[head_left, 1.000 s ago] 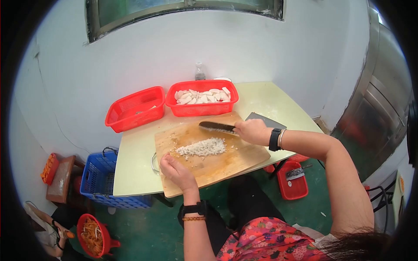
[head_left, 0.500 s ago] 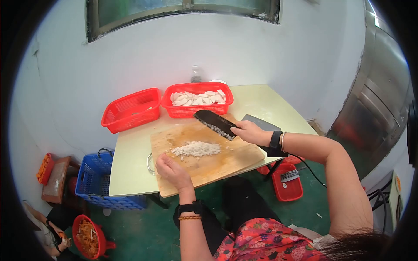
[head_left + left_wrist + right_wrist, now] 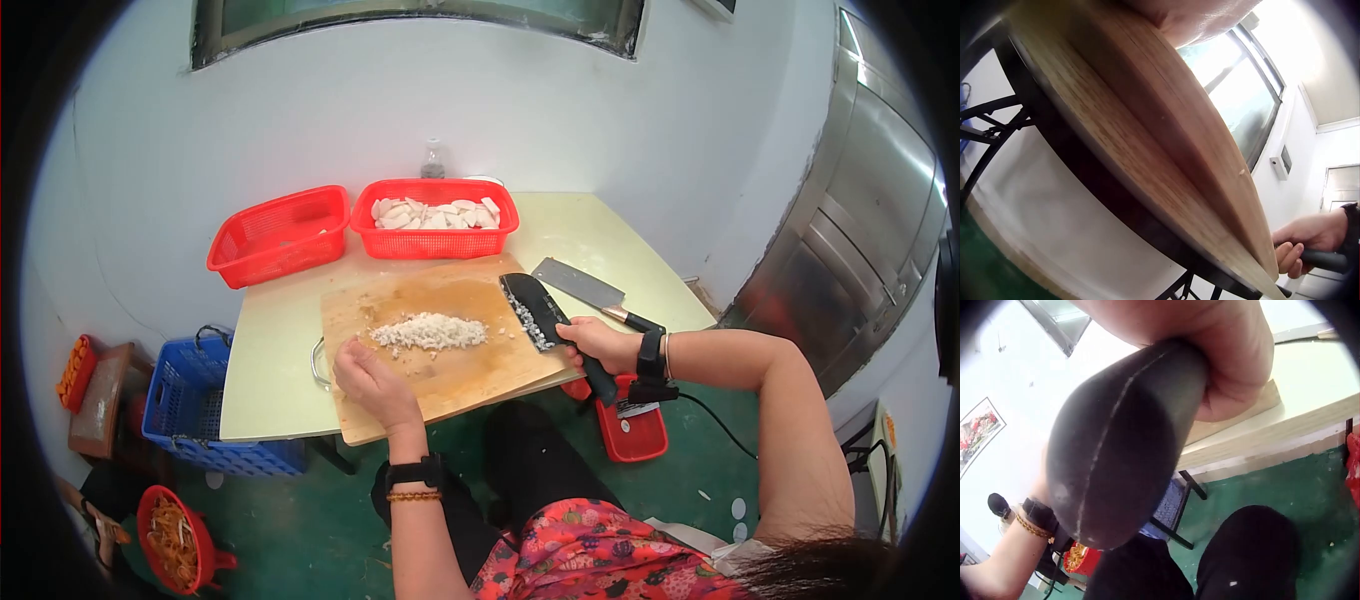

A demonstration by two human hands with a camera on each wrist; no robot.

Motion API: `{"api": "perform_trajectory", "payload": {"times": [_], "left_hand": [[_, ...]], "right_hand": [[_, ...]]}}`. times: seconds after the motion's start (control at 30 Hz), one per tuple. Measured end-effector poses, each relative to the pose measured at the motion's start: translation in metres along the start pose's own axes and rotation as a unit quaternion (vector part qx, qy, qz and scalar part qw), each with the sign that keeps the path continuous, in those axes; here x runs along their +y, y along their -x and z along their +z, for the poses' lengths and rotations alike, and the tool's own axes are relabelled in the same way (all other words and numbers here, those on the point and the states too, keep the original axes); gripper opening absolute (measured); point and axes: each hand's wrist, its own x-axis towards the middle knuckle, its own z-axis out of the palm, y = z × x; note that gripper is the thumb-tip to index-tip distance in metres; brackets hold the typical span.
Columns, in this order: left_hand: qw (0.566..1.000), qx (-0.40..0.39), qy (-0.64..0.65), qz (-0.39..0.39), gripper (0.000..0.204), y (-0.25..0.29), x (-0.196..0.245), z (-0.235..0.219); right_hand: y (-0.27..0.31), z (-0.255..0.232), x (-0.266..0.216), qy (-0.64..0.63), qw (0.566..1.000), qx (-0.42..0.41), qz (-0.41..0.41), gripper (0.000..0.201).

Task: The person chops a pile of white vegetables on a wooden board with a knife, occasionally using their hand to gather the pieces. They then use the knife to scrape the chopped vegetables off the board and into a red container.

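My right hand [image 3: 605, 345] grips the black handle [image 3: 1116, 444] of a cleaver. Its dark, broad blade [image 3: 532, 308] is over the right side of a wooden cutting board [image 3: 460, 375], with white bits stuck along one edge. A long heap of finely chopped white food [image 3: 430, 330] lies mid-board, left of the blade. At the board's near left edge rests my left hand [image 3: 378, 385], fingers loosely bent and close to the heap's end. In the left wrist view, only part of that hand shows above the board's thick edge [image 3: 1166, 106].
Behind the board stand a red basket of white slices [image 3: 435, 245] and another red basket [image 3: 280, 255] with a few scraps. A second cleaver [image 3: 580, 283] with a grey blade lies on the table to the right. A blue crate [image 3: 190, 395] is on the floor at left.
The cleaver has moved from behind the heap to the board's right side, and its blade has turned. My left hand stays at the board's left edge. The head view has shifted slightly.
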Motion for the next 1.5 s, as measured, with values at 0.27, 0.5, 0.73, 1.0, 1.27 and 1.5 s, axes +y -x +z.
{"api": "perform_trajectory", "payload": {"times": [0.27, 0.5, 0.73, 1.0, 1.27, 1.5], "left_hand": [[1.000, -0.007, 0.001, -0.029, 0.036, -0.001, 0.001, -0.001], [1.000, -0.002, -0.006, -0.019, 0.035, -0.001, 0.002, 0.000], [1.000, -0.002, -0.004, -0.013, 0.035, 0.000, 0.002, -0.001], [0.984, -0.096, -0.134, 0.059, 0.044, 0.002, 0.007, 0.001], [0.852, -0.403, -0.201, 0.266, 0.056, 0.013, 0.032, -0.003], [0.816, -0.435, -0.256, 0.282, 0.054, 0.015, 0.033, 0.002]], "right_hand": [[0.003, 0.054, -0.019, 0.034, 0.998, -0.049, -0.030, 0.016], [-0.003, 0.086, -0.039, 0.125, 0.976, -0.091, -0.151, 0.019], [0.014, 0.105, -0.060, 0.246, 0.914, -0.070, -0.316, 0.026], [0.004, 0.104, -0.053, 0.096, 0.951, -0.110, -0.272, 0.034], [-0.015, 0.094, -0.043, -0.149, 0.952, -0.178, -0.200, 0.029], [-0.030, 0.096, -0.016, -0.213, 0.927, -0.244, -0.190, 0.026]]}}
